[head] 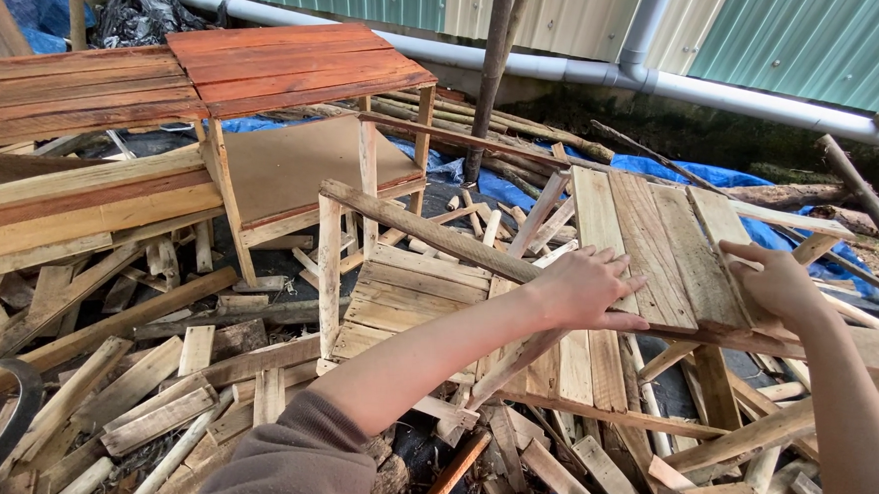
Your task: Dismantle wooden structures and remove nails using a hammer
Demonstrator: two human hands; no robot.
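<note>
Wooden slat panel (659,250) held tilted above the scrap-wood pile (162,383), left hand (579,286) flat on its near-left edge, right hand (779,283) clamped on its right edge; panel lifted, not yet set down.

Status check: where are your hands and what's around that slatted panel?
Left hand flat on slatted panel, right hand gripping its right edge. Panel tilted over scrap wood pile. Long plank lies beside the panel's left edge.
</note>
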